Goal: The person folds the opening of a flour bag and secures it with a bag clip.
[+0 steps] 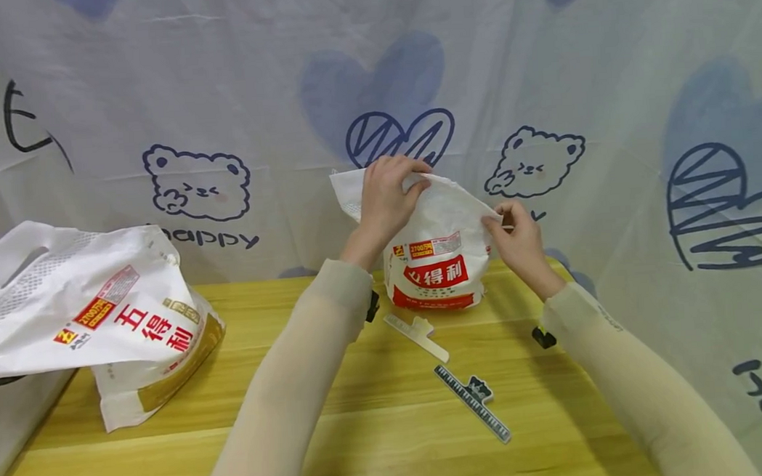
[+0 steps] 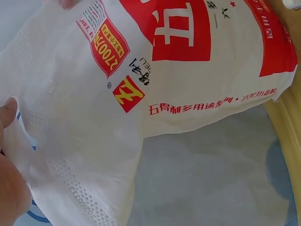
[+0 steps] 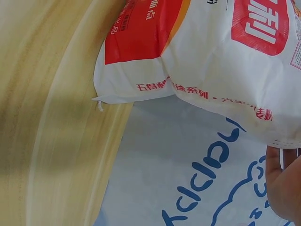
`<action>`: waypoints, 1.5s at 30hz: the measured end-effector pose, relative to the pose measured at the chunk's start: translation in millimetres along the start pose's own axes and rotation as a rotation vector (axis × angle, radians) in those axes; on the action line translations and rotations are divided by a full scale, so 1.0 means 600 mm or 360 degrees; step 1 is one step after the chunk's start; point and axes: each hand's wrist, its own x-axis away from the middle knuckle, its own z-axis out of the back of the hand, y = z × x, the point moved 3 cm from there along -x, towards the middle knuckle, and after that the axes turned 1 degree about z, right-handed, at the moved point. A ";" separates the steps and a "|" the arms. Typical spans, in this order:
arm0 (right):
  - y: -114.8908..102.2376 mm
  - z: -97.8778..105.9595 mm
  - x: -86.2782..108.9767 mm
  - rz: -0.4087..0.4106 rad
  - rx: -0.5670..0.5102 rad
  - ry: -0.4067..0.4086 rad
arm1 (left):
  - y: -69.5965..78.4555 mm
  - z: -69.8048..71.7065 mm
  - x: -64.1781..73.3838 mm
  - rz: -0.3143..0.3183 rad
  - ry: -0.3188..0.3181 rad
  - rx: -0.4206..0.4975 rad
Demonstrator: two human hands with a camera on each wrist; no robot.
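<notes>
A white flour bag [image 1: 438, 263] with red printing stands at the back of the table, its top pulled up flat. My left hand [image 1: 388, 197] grips the upper edge, fingers over the rim and thumb on the near side. At the bag's right upper corner, my right hand [image 1: 518, 237] pinches the edge between thumb and fingers. The left wrist view shows the bag's white upper part [image 2: 84, 141] slack and creased, folded over the printed front. A white sealing clip [image 1: 420, 335] lies just before the bag, and a black sealing clip [image 1: 474, 400] lies nearer.
A second white bag [image 1: 150, 317], with red and gold printing and a handle slot, leans over at the left of the wooden table [image 1: 342, 459]. Behind the table hangs a pale curtain [image 1: 267, 92] with hearts and bears; it also runs along the right side.
</notes>
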 end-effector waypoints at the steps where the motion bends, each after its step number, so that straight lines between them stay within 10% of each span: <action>1: 0.000 0.000 0.001 0.0000 -0.0007 0.0004 | 0.001 0.000 0.002 -0.0015 0.0009 0.0005; 21: -0.002 0.003 0.027 -0.0009 -0.0171 -0.0070 | -0.008 0.012 0.039 -0.0273 0.0076 -0.0013; 32: 0.004 -0.002 0.034 -0.0023 -0.0263 -0.0027 | -0.007 0.012 0.046 -0.0195 -0.0303 -0.0127; 45: 0.002 -0.006 0.034 -0.0031 -0.0206 -0.0049 | -0.002 0.014 0.037 -0.0065 -0.0466 -0.0224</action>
